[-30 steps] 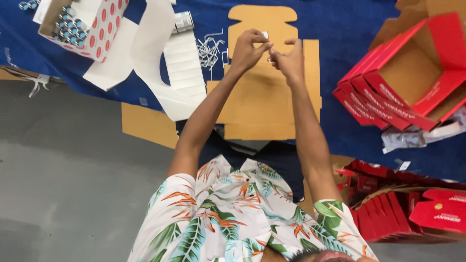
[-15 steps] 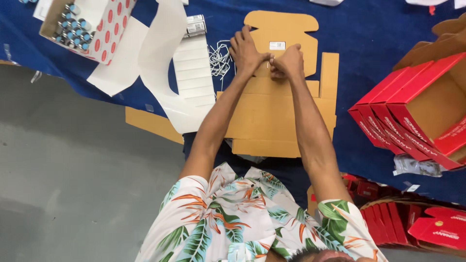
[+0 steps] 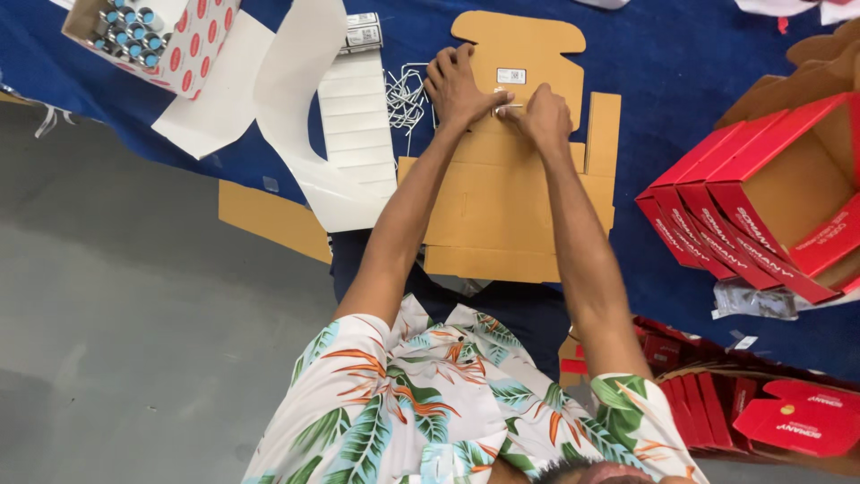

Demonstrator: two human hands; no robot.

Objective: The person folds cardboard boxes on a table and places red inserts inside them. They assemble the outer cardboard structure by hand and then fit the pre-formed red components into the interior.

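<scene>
A flat brown cardboard blank (image 3: 502, 206) lies on the blue cloth (image 3: 681, 72) in front of me. A small white sticker (image 3: 511, 76) sits on its upper flap. My left hand (image 3: 455, 85) rests on the cardboard with its fingers spread, and its thumb reaches toward a small white strip (image 3: 503, 108). My right hand (image 3: 543, 115) is curled, pinching that strip just below the sticker. The two hands almost touch.
White label backing sheets (image 3: 354, 125) and a tangle of thin wire pieces (image 3: 408, 90) lie left of the blank. A red-dotted box of blue-capped tubes (image 3: 134, 27) stands at top left. Open red boxes (image 3: 761, 206) are on the right, flat red boxes (image 3: 788, 421) at bottom right.
My hands came down from above the blank onto the cardboard. A white sticker now sits on the upper flap, and both hands work just below it.
</scene>
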